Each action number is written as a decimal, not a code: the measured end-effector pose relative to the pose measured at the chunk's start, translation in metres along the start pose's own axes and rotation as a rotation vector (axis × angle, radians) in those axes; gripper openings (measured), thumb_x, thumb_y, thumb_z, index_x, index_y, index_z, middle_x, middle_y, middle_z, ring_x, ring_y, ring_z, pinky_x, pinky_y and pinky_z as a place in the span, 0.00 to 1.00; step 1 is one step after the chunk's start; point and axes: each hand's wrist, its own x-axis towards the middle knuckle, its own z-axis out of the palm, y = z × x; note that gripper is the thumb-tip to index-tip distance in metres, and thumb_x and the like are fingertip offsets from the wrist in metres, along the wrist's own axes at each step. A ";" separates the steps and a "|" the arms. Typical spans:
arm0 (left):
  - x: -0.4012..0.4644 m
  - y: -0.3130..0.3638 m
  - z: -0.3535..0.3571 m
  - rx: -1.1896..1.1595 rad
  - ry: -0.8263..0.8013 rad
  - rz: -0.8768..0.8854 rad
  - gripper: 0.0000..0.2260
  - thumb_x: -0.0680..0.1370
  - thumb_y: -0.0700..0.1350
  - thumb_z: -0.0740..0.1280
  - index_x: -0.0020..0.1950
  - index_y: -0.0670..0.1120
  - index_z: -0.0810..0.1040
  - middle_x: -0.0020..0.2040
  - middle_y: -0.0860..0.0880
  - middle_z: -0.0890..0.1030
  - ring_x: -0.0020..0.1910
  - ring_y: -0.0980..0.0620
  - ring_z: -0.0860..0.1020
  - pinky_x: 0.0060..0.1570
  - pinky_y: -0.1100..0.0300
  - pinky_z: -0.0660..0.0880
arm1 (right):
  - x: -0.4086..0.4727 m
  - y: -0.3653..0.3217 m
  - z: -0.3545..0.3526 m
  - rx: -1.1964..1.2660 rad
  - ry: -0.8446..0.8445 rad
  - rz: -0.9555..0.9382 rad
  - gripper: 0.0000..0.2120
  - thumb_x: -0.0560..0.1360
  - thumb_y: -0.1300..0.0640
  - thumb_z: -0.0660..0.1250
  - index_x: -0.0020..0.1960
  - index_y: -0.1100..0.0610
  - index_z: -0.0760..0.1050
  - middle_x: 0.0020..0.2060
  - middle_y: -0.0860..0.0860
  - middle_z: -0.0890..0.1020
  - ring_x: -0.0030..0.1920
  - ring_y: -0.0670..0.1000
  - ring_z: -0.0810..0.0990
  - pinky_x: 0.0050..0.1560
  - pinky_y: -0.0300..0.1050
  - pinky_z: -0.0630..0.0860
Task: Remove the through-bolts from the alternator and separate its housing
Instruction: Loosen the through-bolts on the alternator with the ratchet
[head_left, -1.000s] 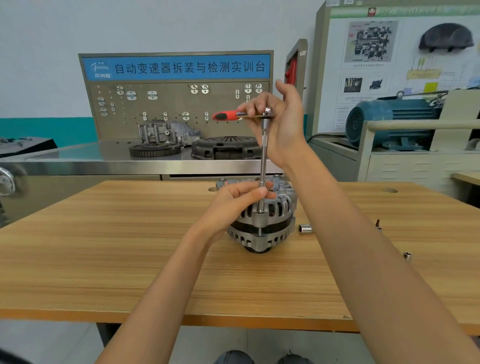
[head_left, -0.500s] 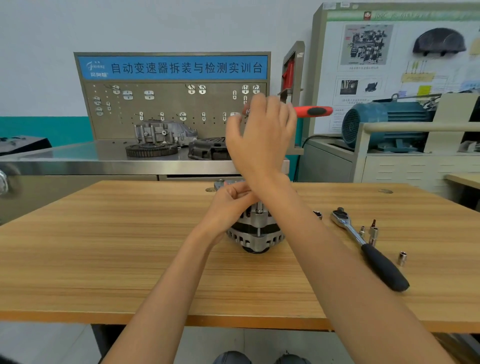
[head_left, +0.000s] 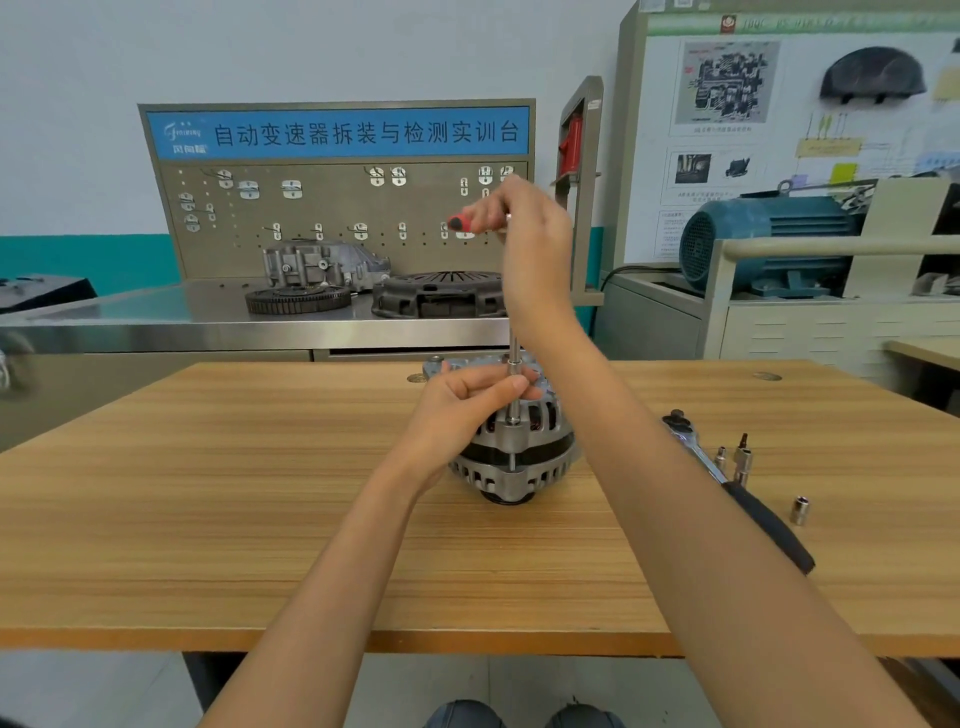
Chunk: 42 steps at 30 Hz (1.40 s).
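The silver and black alternator (head_left: 519, 462) stands upright on the wooden table (head_left: 208, 493). A long steel extension shaft (head_left: 513, 379) rises from a through-bolt at the alternator's front edge. My left hand (head_left: 467, 400) pinches the lower part of this shaft just above the housing. My right hand (head_left: 530, 234) is high above and grips the red-handled driver (head_left: 460, 223) at the shaft's top, its handle pointing left. The bolt head is hidden under the socket.
A black-handled ratchet (head_left: 748, 493) lies on the table to the right, with small bits (head_left: 740, 460) and a loose socket (head_left: 800, 509) beside it. Behind stand a steel bench with gearbox parts (head_left: 322, 270), a pegboard and a blue motor (head_left: 769, 244).
My right hand has swung the red handle round from pointing right, half a second ago, to pointing left. My left hand stays on the shaft. The camera shifted a little.
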 end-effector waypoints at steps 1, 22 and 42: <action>0.000 0.000 0.001 -0.003 0.004 0.005 0.08 0.75 0.49 0.67 0.44 0.60 0.85 0.48 0.56 0.85 0.55 0.58 0.81 0.73 0.36 0.51 | -0.004 0.003 0.002 -0.212 0.037 -0.121 0.14 0.78 0.63 0.56 0.34 0.57 0.67 0.31 0.49 0.71 0.36 0.43 0.72 0.43 0.34 0.70; -0.002 -0.001 -0.001 -0.022 0.027 -0.017 0.10 0.78 0.44 0.66 0.45 0.57 0.86 0.50 0.54 0.85 0.56 0.56 0.81 0.72 0.41 0.60 | -0.001 0.006 0.000 -0.129 0.067 -0.050 0.16 0.79 0.64 0.55 0.33 0.56 0.67 0.31 0.49 0.71 0.36 0.47 0.73 0.42 0.34 0.70; 0.000 0.001 -0.002 -0.003 0.012 -0.023 0.10 0.78 0.45 0.66 0.45 0.58 0.85 0.52 0.55 0.84 0.57 0.58 0.80 0.73 0.41 0.57 | 0.009 0.002 -0.004 0.181 -0.029 0.152 0.17 0.78 0.63 0.54 0.30 0.56 0.65 0.26 0.49 0.73 0.36 0.47 0.76 0.55 0.45 0.74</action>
